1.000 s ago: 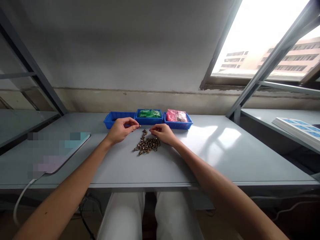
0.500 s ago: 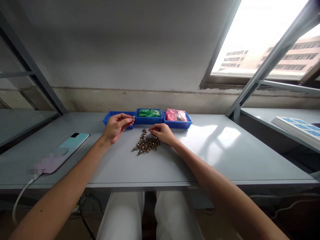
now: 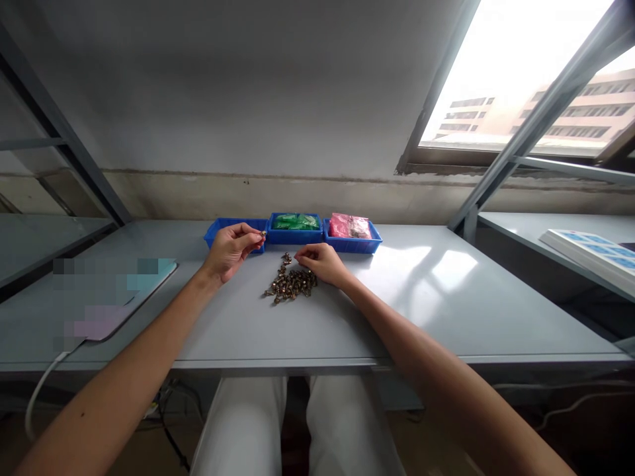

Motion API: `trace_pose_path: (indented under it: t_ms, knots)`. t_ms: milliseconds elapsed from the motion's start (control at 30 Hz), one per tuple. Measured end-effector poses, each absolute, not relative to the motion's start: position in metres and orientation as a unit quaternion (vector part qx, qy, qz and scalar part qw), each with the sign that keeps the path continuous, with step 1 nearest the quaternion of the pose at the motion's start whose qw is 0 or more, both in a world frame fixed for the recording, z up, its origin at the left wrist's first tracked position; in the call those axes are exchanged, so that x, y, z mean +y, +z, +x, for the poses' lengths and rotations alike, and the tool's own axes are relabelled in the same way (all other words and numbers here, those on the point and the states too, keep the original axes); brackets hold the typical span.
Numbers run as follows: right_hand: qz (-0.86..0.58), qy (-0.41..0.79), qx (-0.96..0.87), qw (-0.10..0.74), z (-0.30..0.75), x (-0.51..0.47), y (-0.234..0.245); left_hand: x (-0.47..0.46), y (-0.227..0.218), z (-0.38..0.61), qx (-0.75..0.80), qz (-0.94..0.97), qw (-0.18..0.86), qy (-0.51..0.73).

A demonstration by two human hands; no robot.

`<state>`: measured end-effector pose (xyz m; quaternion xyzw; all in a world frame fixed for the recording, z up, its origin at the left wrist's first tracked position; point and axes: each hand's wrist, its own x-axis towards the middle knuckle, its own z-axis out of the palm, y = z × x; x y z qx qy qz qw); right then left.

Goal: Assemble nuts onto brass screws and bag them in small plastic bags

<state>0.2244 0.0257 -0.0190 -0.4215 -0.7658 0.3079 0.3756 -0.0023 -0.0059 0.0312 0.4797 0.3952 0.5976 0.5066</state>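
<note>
A heap of small brass-coloured screws [image 3: 292,284] lies on the grey table [image 3: 347,317]. My left hand [image 3: 229,250] is raised by the left blue tray [image 3: 218,230], its thumb and fingers pinched on one small screw [image 3: 263,233]. My right hand [image 3: 322,262] rests at the heap's far right edge, fingers curled and pinched together at the screws; what they hold is too small to make out. Beside that tray stand a blue tray with green bags [image 3: 296,223] and a blue tray with pink bags [image 3: 350,228].
A phone [image 3: 114,291] with a white cable lies at the table's left. A grey shelf frame stands on each side, with a printed sheet [image 3: 590,248] on the right shelf. A window is at the upper right. My legs are under the table.
My left hand lifted its pinched screw from above the heap back and left to the left blue tray. My right hand stayed at the heap.
</note>
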Motion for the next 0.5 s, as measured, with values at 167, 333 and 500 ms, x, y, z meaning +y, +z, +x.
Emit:
trace_pose_path:
  t_ms: [167, 333, 500]
  knots:
    - [-0.418, 0.306, -0.77, 0.372, 0.2239, 0.0233, -0.0164, -0.009, 0.0335, -0.0004, 0.396, 0.491, 0.506, 0.588]
    - [-0.425, 0.298, -0.774, 0.364, 0.2232, 0.0217, -0.0148, -0.0092, 0.0326, 0.0001, 0.397, 0.496, 0.509, 0.581]
    - [-0.421, 0.298, -0.774, 0.368, 0.2228, 0.0226, -0.0162, -0.0053, 0.0301, -0.002, 0.387, 0.462, 0.548, 0.58]
